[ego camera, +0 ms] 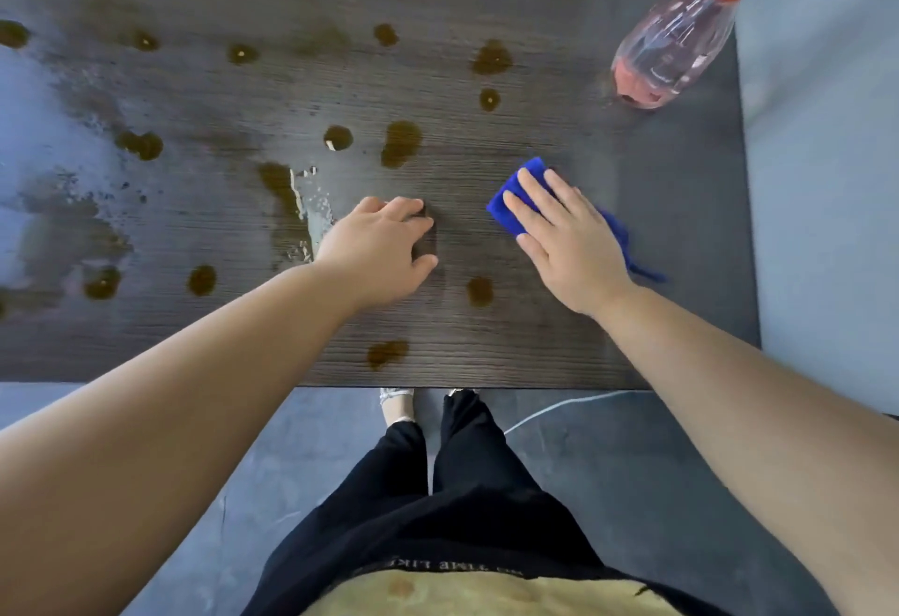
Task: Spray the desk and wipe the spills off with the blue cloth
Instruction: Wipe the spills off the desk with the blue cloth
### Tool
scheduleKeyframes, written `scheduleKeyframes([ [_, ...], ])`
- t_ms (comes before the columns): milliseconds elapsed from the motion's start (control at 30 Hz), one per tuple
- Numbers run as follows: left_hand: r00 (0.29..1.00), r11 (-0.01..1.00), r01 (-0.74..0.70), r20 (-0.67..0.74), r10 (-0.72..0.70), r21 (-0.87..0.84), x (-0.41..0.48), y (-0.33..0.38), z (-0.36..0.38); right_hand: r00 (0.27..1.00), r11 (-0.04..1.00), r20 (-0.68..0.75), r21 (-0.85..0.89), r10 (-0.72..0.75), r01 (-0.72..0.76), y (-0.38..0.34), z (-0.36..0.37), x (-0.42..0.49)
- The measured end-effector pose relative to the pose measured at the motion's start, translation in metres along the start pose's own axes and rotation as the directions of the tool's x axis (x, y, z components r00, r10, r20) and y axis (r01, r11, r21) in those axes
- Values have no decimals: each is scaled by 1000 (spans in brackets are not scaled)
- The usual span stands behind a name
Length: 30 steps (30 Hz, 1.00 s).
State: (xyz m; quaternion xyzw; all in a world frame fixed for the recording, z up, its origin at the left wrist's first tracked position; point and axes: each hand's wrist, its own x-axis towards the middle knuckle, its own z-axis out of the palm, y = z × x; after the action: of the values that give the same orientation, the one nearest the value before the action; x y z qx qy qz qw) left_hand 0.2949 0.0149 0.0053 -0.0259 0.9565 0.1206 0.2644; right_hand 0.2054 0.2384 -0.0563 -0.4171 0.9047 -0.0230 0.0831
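R hand (pixel 569 245): flat, fingers straight, pressing down on blue cloth (pixel 508 209); no grip.
L hand (pixel 377 250): fingers loosely bent, tips on desk (pixel 486 338), holds nothing.
desk: dark wood-grain top, wet sheen on left side.
spray bottle (pixel 676 48): clear w/ pink liquid, orange collar, stands at far-right corner, well apart from both hands.
blue cloth: folded, right-centre of desk, under R hand.
spills (pixel 401 143): brown blobs scattered over top; one near R wrist.

Loose black trousers (pixel 467 484), a pale yellow top (pixel 486 596) and a light-coloured shoe (pixel 396 408) are worn; both forearms (pixel 194 421) are left bare.
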Motion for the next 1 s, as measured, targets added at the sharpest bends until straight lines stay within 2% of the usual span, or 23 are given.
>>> scheduleKeyframes([
  [67, 1000, 1000, -21, 11, 20, 20, -1, -2, -2, 988, 989, -45, 12, 149, -148, 21, -5, 6],
  [133, 1000, 999, -24, 14, 24, 20, 0, -4, -3, 914, 915, -55, 46, 403, -401, 22, -8, 31],
  [167, 1000, 999, -27, 14, 27, 21, 0, -4, -1, 878, 880, -60, 54, 475, -472, 9, -8, 42],
  [200, 1000, 999, -28, 13, 28, 21, 0, -4, 0, 877, 880, -66, 43, 475, -473, -7, -8, 49],
  [233, 1000, 999, -27, 14, 27, 19, 0, -5, 1, 917, 920, -77, 24, 391, -390, -21, -7, 49],
  [267, 1000, 1000, -27, 14, 27, 16, 0, -5, 2, 967, 969, -58, -5, 248, -248, -31, -5, 41],
  [333, 999, 999, -32, 19, 31, 5, -1, -8, 2, 999, 997, 28, -61, -40, 42, -25, 1, 8],
  [367, 999, 999, -39, 23, 39, 1, -1, -10, 2, 994, 993, 57, -69, -96, 100, -14, 0, -9],
  [400, 998, 999, -51, 27, 51, -1, -1, -12, 2, 995, 993, 54, -76, -81, 85, -2, 0, -19],
  [467, 998, 998, -64, 29, 64, -1, -1, -13, 1, 990, 989, -6, -50, 141, -141, 13, -3, -21],
  [533, 997, 998, -70, 23, 70, -5, 1, -14, 0, 898, 901, -74, 34, 434, -433, -2, -1, 1],
  [567, 997, 998, -68, 26, 68, -14, 2, -14, 1, 848, 854, -101, 75, 520, -515, -21, 0, 12],
  [600, 998, 998, -60, 27, 61, -27, 3, -15, 0, 832, 841, -120, 98, 541, -533, -41, 1, 19],
  [633, 998, 998, -53, 28, 54, -44, 4, -15, 0, 865, 875, -132, 81, 484, -477, -55, 4, 18],
  [700, 998, 995, -52, 28, 54, -85, 3, -15, -1, 976, 980, -83, -2, 200, -201, -60, 9, -6],
  [733, 998, 992, -58, 18, 61, -112, 1, -15, -1, 996, 997, -65, -29, 63, -65, -50, 11, -22],
  [767, 998, 988, -68, 0, 69, -140, -1, -15, -2, 998, 999, -60, -41, 5, -8, -38, 10, -36],
  [800, 997, 984, -78, -22, 76, -159, -4, -16, -2, 997, 998, -69, -43, 37, -40, -28, 11, -46],
  [833, 996, 981, -82, -52, 74, -177, -7, -17, -2, 985, 989, -89, -30, 145, -148, -23, 12, -51],
  [900, 992, 972, -63, -123, 36, -228, -16, -21, 2, 884, 895, -143, 38, 445, -444, -34, 13, -41],
  [933, 987, 964, -44, -161, 1, -261, -22, -22, 5, 827, 841, -156, 80, 541, -535, -50, 13, -31],
  [967, 979, 957, -22, -200, -38, -290, -28, -24, 9, 801, 817, -162, 109, 576, -566, -70, 14, -22],
  [1000, 969, 949, 4, -231, -81, -315, -34, -26, 12, 820, 835, -159, 113, 549, -538, -89, 15, -17],
])
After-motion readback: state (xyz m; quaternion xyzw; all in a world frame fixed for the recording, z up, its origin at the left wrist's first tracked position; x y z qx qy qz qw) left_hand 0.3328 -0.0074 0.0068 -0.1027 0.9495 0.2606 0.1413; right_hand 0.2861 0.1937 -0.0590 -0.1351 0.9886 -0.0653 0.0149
